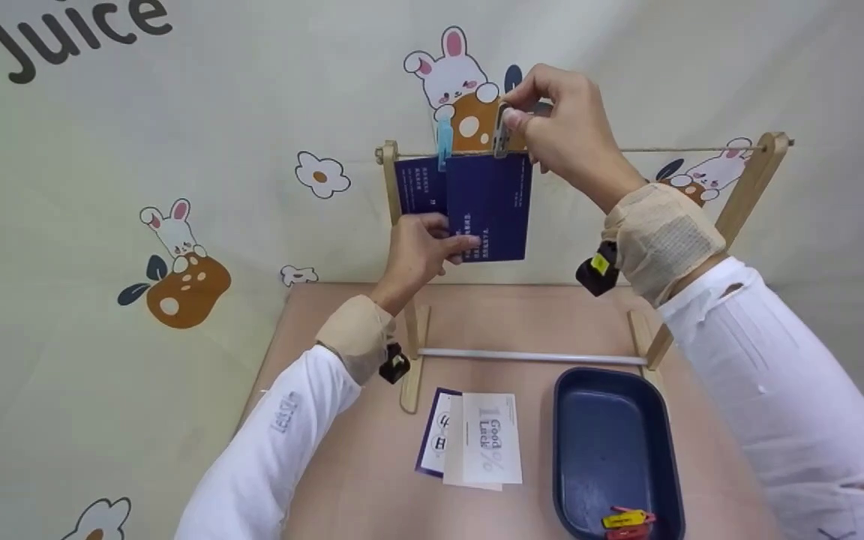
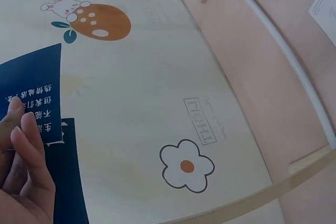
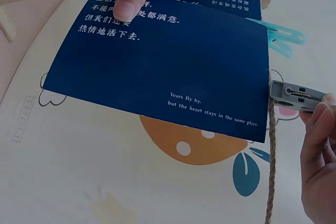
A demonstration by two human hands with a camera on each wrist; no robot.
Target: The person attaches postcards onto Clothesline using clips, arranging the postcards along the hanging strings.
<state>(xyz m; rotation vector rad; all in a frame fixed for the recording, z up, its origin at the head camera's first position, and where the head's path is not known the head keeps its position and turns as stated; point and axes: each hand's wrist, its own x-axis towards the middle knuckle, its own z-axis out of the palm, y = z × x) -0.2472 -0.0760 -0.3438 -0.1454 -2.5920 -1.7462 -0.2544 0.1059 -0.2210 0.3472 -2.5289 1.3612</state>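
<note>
My left hand (image 1: 418,244) pinches the lower left edge of a dark blue card (image 1: 498,202) printed with white lettering, thumb in front. The card stands upright with its top edge at the twine (image 1: 679,149). My right hand (image 1: 571,124) pinches a grey clothespin (image 3: 298,95) between thumb and fingers, its tip at the card's top edge and the twine in the right wrist view. A light blue clothespin (image 1: 444,142) sits on the twine to the left. Below it hangs another dark blue card (image 1: 418,184), partly hidden behind the first.
The twine spans a wooden frame (image 1: 751,184) with a white bottom rod (image 1: 529,356). On the pink table (image 1: 357,450) lie overlapping cards (image 1: 488,439). A dark blue tray (image 1: 601,450) at the right holds yellow and red clothespins (image 1: 627,519).
</note>
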